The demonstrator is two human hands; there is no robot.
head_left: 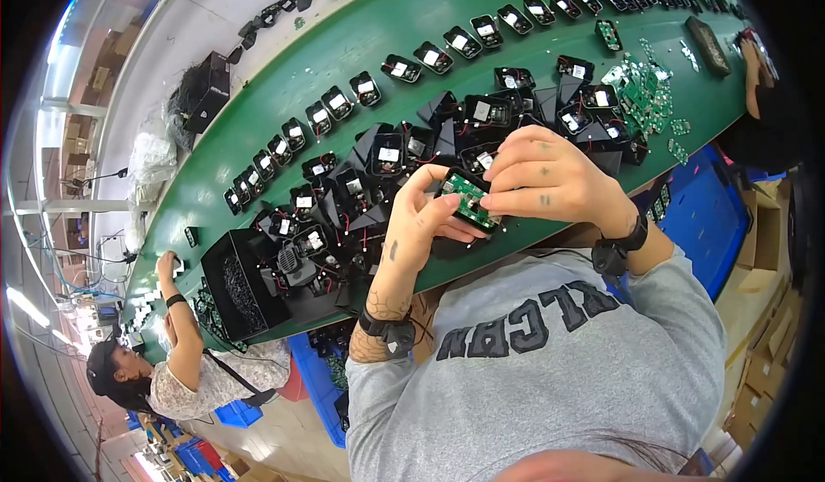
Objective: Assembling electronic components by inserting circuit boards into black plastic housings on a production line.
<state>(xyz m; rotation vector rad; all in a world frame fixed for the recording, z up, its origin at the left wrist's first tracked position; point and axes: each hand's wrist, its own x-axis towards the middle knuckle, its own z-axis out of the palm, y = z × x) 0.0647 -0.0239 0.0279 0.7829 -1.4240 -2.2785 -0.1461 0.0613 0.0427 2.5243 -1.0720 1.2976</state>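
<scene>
A green circuit board sits in a small black plastic housing in front of my chest, just over the table's near edge. My left hand is closed round the housing, its thumb on the board's left side. From the right, my right hand reaches over the board with fingers bent in a pinch at its right side. What lies between those fingertips is too small to make out. Right behind my hands, black housings with wires and white-labelled parts lie in a crowded heap on the green table.
Black housings stand in a long row across the green table. Loose circuit boards are piled at the right. A black bin holds small dark parts at the left. Co-workers sit at both ends; blue crates stand below.
</scene>
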